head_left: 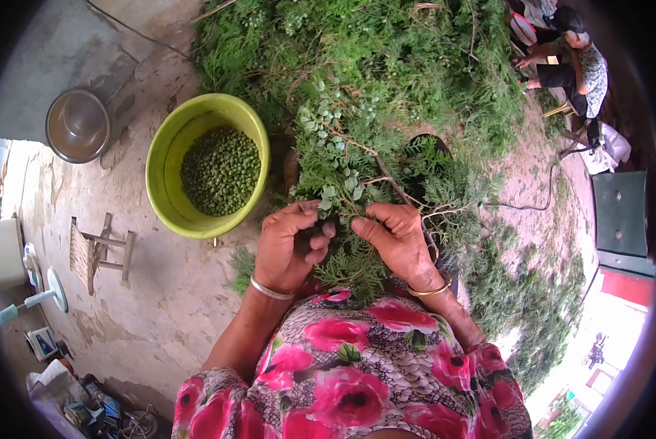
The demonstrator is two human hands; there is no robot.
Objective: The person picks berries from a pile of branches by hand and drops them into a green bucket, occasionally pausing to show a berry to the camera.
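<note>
In front of my chest lies a leafy evergreen branch (386, 172) with a brown stem, flat feathery sprays and clusters of pale green cones (332, 196). My right hand (400, 243) pinches a twig of this branch between thumb and forefinger. Beside the cones, my left hand (293, 245) is closed with its fingers curled and its thumb and forefinger at the cluster's edge; whatever lies between those fingertips is hidden. To the left of the branch, a yellow-green tub (158, 164) holds many small green cones (222, 174).
A large heap of cut evergreen branches (357, 44) spreads ahead, with more greenery (533, 293) to the right. Left are a metal basin (78, 139), a small wooden stool (97, 249) and a fan (56, 290). Another person (580, 69) sits at the far right.
</note>
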